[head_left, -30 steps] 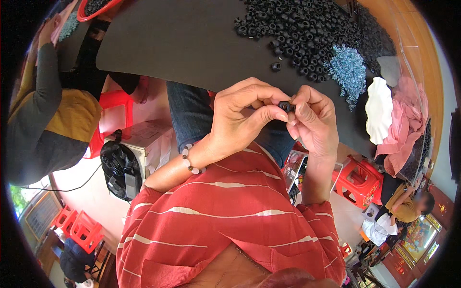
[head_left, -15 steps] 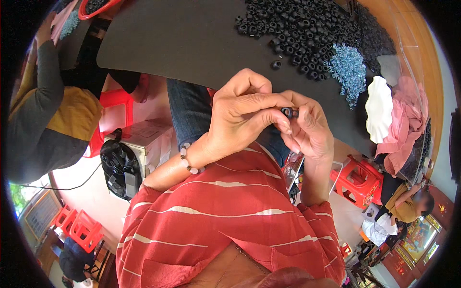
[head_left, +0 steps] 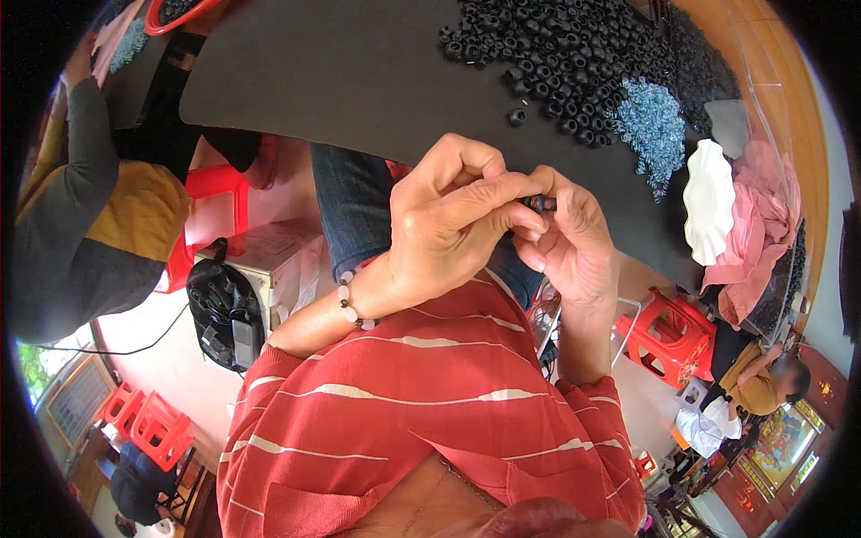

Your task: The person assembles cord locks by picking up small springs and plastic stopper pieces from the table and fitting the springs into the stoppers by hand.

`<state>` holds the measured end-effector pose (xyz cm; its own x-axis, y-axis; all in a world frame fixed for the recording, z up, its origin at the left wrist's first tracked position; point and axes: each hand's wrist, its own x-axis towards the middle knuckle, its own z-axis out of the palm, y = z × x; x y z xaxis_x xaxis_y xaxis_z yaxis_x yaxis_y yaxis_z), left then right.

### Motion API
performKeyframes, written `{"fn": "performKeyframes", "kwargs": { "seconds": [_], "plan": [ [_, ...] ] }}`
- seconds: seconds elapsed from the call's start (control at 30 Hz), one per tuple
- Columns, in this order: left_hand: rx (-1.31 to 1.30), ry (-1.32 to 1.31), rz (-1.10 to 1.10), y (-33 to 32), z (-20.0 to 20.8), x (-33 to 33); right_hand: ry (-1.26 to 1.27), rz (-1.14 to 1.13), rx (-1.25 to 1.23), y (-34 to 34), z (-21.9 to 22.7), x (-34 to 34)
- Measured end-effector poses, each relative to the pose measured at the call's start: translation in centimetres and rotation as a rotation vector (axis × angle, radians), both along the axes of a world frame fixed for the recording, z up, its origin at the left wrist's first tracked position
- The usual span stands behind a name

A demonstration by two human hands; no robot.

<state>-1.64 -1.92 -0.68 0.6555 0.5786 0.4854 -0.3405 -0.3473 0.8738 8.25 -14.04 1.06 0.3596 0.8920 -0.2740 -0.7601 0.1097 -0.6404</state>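
Observation:
In front of my chest, at the near edge of the black table mat (head_left: 332, 72), both hands meet around a small black rounded piece (head_left: 539, 203). My left hand (head_left: 448, 224) pinches its left end between thumb and forefinger. Closed on the other end are the fingertips of my right hand (head_left: 585, 238); the fingers cover most of the piece. Beyond them lies a heap of small black hollow pieces (head_left: 574, 72), with one loose black piece (head_left: 517, 117) nearer to me. Beside the heap are many tiny clear-blue pieces (head_left: 653, 130).
A white wavy-edged dish (head_left: 707, 204) and a pink cloth (head_left: 758, 224) lie at the right. Finer black bits (head_left: 708, 72) are piled behind the clear barrier's near side. Another person (head_left: 99, 206) sits at the left. Red stools (head_left: 668, 336) and a black bag (head_left: 224, 309) stand below table height.
The small black piece has turned slightly between my fingertips. Both hands have shifted a little to the left, and my right fingers have changed their bend. The heaps look the same.

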Motion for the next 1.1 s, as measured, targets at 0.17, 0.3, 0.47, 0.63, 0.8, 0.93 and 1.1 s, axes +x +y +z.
{"fn": "performKeyframes", "kwargs": {
  "seconds": [0.17, 0.3, 0.47, 0.63, 0.8, 0.93, 1.1],
  "plan": [
    [0.041, -0.025, -0.029, 0.19, -0.25, 0.19, -0.281, -0.192, -0.129, -0.3, 0.23, -0.35],
    [0.025, 0.043, -0.085, 0.21, -0.56, -0.21, -0.417, -0.29, -0.18, -0.2, 0.17, -0.49],
    [0.067, 0.088, -0.099, 0.25, -0.45, -0.27, -0.355, -0.239, -0.175, -0.34, 0.43, -0.17],
    [0.08, 0.072, -0.078, 0.16, -0.74, -0.25, -0.224, -0.183, -0.152, -0.41, -0.14, -0.04],
    [0.074, 0.076, -0.098, 0.54, -0.92, -0.18, -0.15, -0.142, -0.109, -0.43, -0.15, -0.13],
    [0.032, 0.059, -0.078, 0.28, -0.94, -0.2, -0.088, -0.086, -0.122, -0.36, 0.36, -0.39],
    [0.099, 0.06, -0.026, 0.46, -0.34, -0.27, -0.105, -0.01, -0.07, -0.92, -0.28, 0.17]
  ]
}}
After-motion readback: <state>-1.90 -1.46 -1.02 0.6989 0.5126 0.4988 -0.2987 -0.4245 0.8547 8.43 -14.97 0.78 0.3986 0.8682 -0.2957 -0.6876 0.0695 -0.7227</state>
